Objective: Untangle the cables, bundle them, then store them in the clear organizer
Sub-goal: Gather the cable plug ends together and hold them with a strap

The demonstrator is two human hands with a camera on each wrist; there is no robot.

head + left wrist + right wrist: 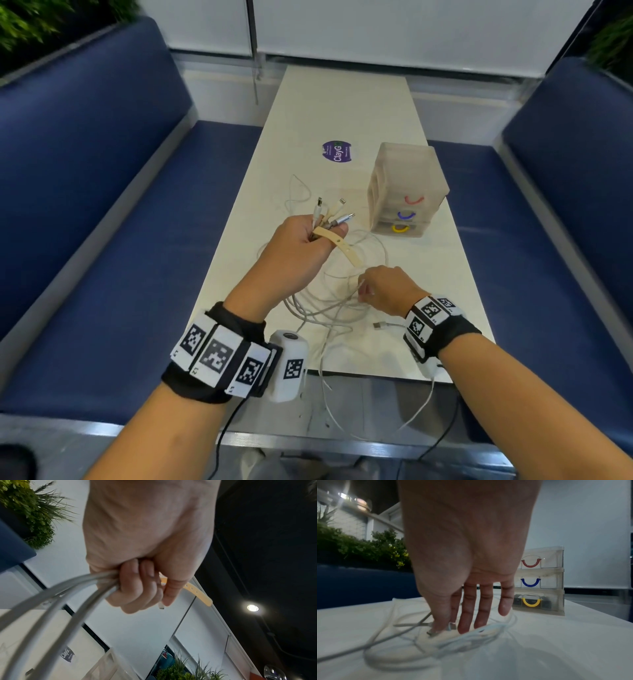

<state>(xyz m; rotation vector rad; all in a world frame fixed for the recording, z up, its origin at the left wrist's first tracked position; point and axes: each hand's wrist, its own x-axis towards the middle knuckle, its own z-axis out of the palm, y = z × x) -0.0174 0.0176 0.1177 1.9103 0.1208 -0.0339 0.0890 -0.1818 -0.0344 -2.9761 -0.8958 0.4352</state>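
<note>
Left hand: left hand raised above the table, fist curled round a bunch of cables; plug ends fan out past the knuckles, finer detail of them not legible.
Strap: tan flat strap with punched holes, pinned under the left thumb; its free end points toward the right hand.
Cables: thin, round, white to grey, smooth; loose overlapping loops on the table between the hands; one strand drops over the near edge and is cut off from view.
Right hand: right hand low over the loops, fingers straight and pointing down; thumb and forefinger pinch one strand beside a metal plug; blurred.
Organizer: organizer, frosted clear plastic box, three stacked drawers with red, blue, yellow curved handles; stands right of the cables, apart from them; dark contents in the bottom drawer, indistinct.
</note>
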